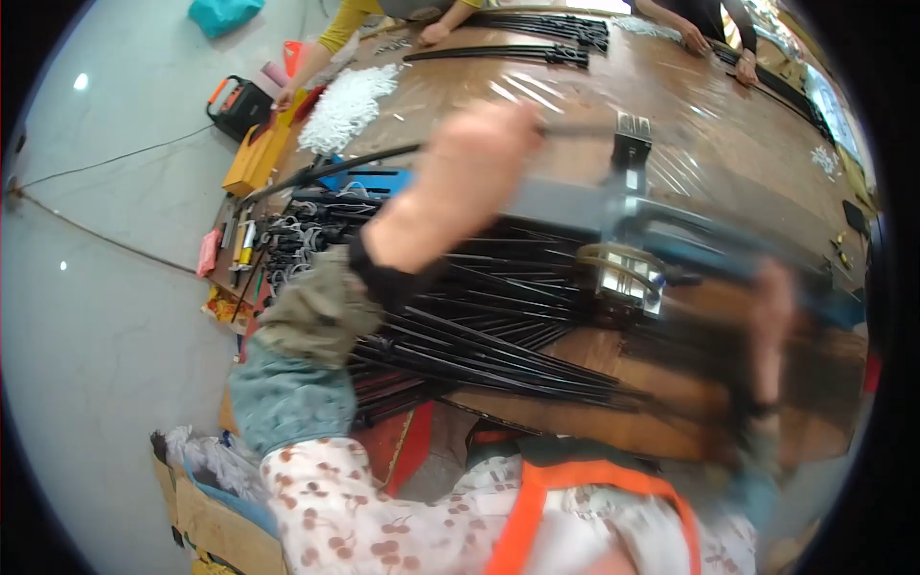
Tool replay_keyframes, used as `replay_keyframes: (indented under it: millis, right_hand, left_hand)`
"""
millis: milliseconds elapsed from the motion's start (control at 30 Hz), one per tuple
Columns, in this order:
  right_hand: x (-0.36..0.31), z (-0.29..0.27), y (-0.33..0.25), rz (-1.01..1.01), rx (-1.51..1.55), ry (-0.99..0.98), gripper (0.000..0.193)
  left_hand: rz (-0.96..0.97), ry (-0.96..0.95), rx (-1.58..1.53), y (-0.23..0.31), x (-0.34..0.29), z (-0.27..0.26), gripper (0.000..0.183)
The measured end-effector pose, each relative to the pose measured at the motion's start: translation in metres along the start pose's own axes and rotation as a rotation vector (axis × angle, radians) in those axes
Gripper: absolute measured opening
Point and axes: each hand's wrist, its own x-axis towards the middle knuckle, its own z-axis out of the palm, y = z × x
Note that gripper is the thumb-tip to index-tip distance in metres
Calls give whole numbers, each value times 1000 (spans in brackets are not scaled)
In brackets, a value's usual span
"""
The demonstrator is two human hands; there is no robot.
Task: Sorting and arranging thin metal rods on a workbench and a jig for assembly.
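Observation:
My left hand [479, 144], blurred by motion, is raised over the workbench with its fingers closed around a thin black rod [335, 167]. One end of the rod reaches toward the far left edge. On the other side it runs, smeared, toward a small dark upright block [632, 144] on a grey-blue bench device [671, 230]. My right hand [774, 311] is at the right beside this device, too smeared to show its fingers. Many loose black rods [498, 335] lie in a heap below my left forearm. A shiny metal fixture [625, 280] stands by their right ends.
A pile of small white parts [350, 105] lies at the far left. An orange-yellow box [254, 158] and a black case [240, 105] stand beside the bench. Two people work across the table [565, 91], near bundled black rods [517, 38]. A cardboard box [216, 508] sits low at left.

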Motion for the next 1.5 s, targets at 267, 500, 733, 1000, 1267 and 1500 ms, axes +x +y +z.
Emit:
replay_keyframes:
  millis: [267,500,733,1000,1267,1500]
  right_hand:
    - [103,77,-92,139,783,-265,21]
    - [143,118,-130,-286,560,-220,18]
    - [161,134,-149,-324,557,-400,19]
    - [141,104,-106,-475,42,-134,8]
    - [52,-34,79,-191,-436,-111,8]
    - [27,-31,114,-160,-303,-94,7]
  left_hand:
    - [-38,172,72,-50,-27,-49,22]
    - [-250,9,50,-50,-68,-60,21]
    - [-325,-9,15,-66,-86,-50,23]
    - [-245,-70,-62,-72,-74,-19,20]
    - [22,-235,-114,-51,-47,61,14]
    - [43,-286,-204,-10,-17,125,33]
